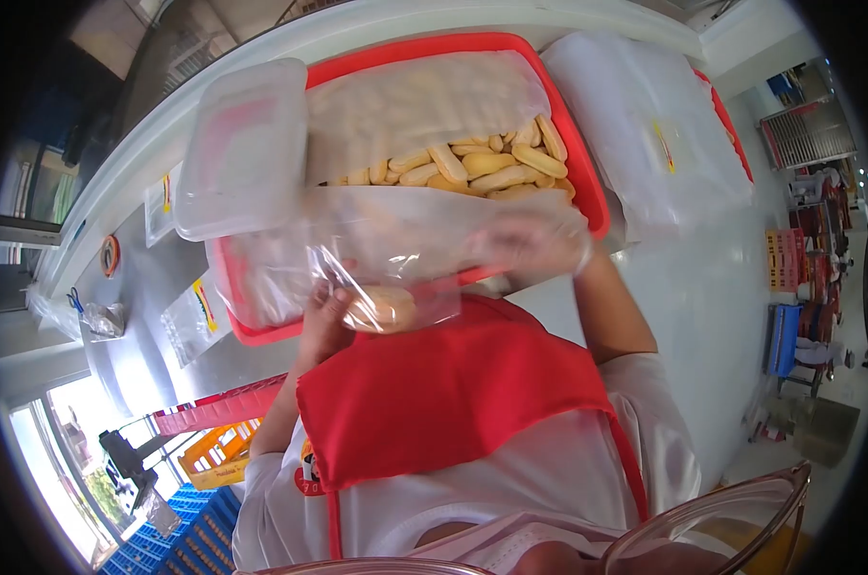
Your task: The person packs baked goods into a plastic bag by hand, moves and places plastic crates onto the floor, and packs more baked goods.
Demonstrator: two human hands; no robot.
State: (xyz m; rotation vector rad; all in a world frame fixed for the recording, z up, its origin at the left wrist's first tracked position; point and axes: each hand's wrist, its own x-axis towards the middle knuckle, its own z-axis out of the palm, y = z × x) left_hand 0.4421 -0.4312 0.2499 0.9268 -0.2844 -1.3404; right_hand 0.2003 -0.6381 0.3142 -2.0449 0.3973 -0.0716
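My left hand is closed on a clear plastic bag, its fingers at the bag's edge. Pale golden finger-shaped biscuits lie in the bag's lower part, in front of the red apron. To the right, my right hand, in a thin clear glove, is over the near side of a red tray. Motion blurs its fingers, so whether they hold anything does not show. Loose finger biscuits fill the tray's uncovered strip, between translucent plastic sheets.
A translucent plastic tub overlaps the tray's left corner. Labelled bags lie on the metal table, with a tape roll and scissors further left. A plastic-covered stack stands right. Yellow and blue crates are below left.
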